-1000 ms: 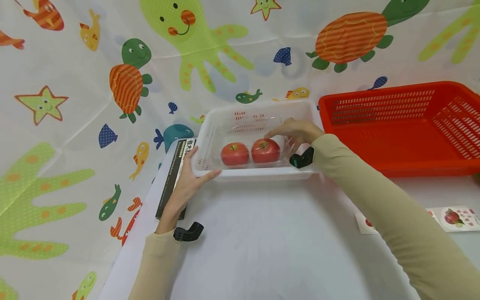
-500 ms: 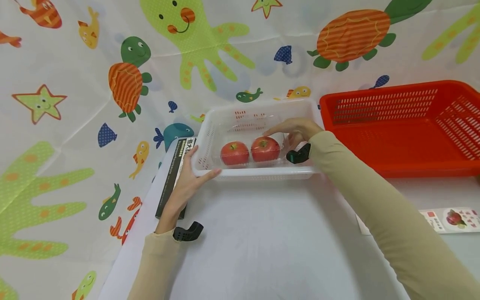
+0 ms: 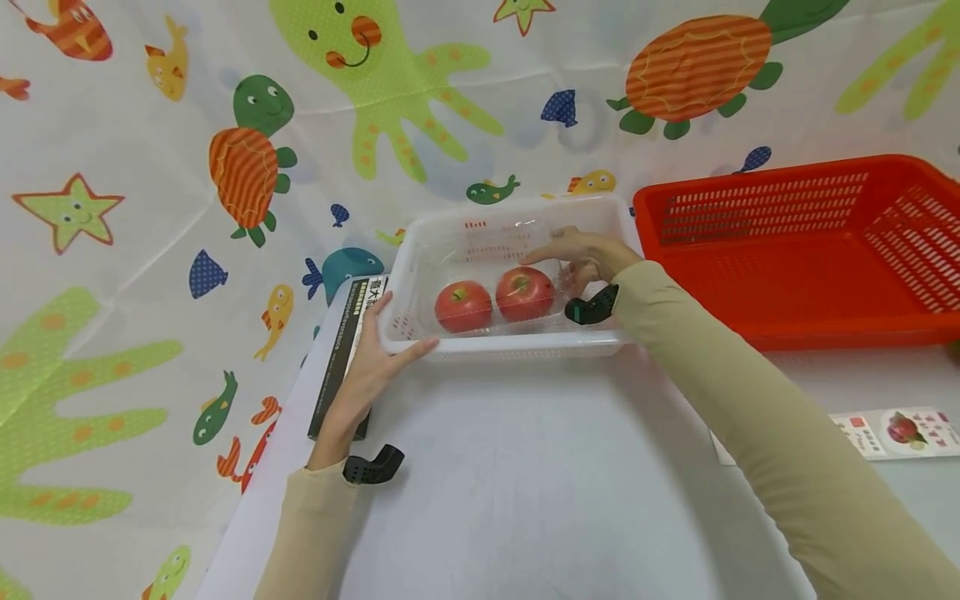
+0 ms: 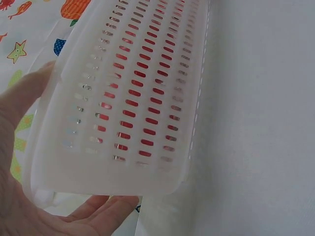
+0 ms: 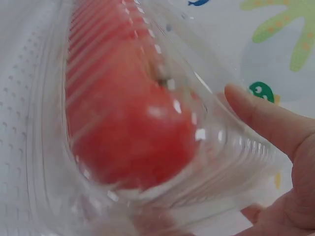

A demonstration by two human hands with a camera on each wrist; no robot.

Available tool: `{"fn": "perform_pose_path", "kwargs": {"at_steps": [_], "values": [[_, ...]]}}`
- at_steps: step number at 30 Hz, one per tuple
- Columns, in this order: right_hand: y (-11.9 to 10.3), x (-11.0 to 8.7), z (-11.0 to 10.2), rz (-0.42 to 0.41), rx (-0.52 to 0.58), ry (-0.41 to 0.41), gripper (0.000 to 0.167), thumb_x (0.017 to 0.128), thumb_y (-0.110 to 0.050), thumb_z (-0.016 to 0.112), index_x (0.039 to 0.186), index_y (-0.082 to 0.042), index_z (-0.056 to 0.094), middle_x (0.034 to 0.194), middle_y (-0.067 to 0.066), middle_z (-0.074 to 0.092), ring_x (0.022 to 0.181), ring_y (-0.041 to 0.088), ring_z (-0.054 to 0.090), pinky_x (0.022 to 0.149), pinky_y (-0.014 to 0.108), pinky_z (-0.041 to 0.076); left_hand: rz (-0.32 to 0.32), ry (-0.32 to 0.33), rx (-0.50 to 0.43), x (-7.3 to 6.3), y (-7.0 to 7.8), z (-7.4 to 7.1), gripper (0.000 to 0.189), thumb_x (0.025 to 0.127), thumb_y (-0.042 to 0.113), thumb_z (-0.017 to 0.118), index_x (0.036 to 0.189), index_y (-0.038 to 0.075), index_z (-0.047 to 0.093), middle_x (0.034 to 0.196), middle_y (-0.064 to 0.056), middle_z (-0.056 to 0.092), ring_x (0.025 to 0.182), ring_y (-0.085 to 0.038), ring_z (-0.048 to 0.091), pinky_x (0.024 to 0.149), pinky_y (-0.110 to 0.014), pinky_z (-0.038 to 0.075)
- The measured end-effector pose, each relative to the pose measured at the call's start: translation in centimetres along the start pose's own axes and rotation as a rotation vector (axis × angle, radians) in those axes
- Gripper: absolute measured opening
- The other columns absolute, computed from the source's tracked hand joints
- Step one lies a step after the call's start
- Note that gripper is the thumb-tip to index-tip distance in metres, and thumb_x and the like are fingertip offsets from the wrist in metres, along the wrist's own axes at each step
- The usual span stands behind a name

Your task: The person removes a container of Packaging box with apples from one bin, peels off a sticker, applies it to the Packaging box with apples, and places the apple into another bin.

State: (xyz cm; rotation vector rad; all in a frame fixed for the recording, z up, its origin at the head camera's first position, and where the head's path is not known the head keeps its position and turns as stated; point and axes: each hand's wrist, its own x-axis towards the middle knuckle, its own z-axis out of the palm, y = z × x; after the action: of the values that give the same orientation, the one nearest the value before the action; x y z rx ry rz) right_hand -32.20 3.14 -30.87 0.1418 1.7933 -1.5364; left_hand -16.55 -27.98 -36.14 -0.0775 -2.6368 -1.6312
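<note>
Two red apples, a left one and a right one, sit in a clear plastic box inside the white basket. My right hand reaches into the basket and grips the box by its right end. In the right wrist view the thumb lies along one side of the box, and fingers show blurred through the plastic beneath. At the basket's front left corner, my left hand holds the rim. The left wrist view shows its thumb over the rim and other fingers around the corner against the perforated wall.
Right beside the white basket stands a red basket. A dark flat box lies partly behind my left hand. Printed apple cards lie beyond my right forearm. A sea-animal patterned cloth rises behind the white tabletop.
My right hand has shifted slightly left, and the clear box appears more tilted, its back edge higher. My left hand keeps its hold on the basket corner.
</note>
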Motion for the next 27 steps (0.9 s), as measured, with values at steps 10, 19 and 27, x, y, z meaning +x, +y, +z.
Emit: {"fn": "perform_pose_path", "kwargs": {"at_steps": [10, 19, 27], "values": [[-0.8, -0.9, 0.1, -0.071, -0.049, -0.043, 0.078, 0.103, -0.035, 0.063, 0.167, -0.026, 0.019, 0.167, 0.019, 0.017, 0.143, 0.045, 0.028, 0.112, 0.074, 0.032, -0.010, -0.004, -0.013, -0.2, 0.0, -0.1, 0.102, 0.092, 0.023, 0.080, 0.167, 0.021, 0.010, 0.155, -0.014, 0.039, 0.131, -0.031, 0.044, 0.112, -0.055, 0.039], [-0.7, -2.9, 1.3, -0.110, -0.033, 0.022, 0.093, 0.102, -0.035, 0.065, 0.169, -0.035, 0.000, 0.169, 0.026, 0.011, 0.143, 0.059, 0.031, 0.108, 0.080, 0.029, -0.012, -0.007, -0.023, -0.2, -0.1, 0.1, 0.102, 0.092, 0.021, 0.079, 0.167, 0.020, 0.009, 0.154, -0.015, 0.040, 0.131, -0.031, 0.043, 0.109, -0.049, 0.038], [-0.5, -5.5, 0.9, -0.216, 0.074, 0.144, 0.095, 0.101, -0.028, 0.068, 0.168, -0.034, 0.002, 0.174, 0.013, 0.005, 0.147, 0.061, 0.023, 0.110, 0.080, 0.026, -0.038, 0.006, -0.004, -0.4, 0.5, 0.0, 0.105, 0.091, 0.026, 0.081, 0.167, 0.021, 0.009, 0.154, -0.014, 0.038, 0.131, -0.030, 0.043, 0.110, -0.048, 0.035]]}}
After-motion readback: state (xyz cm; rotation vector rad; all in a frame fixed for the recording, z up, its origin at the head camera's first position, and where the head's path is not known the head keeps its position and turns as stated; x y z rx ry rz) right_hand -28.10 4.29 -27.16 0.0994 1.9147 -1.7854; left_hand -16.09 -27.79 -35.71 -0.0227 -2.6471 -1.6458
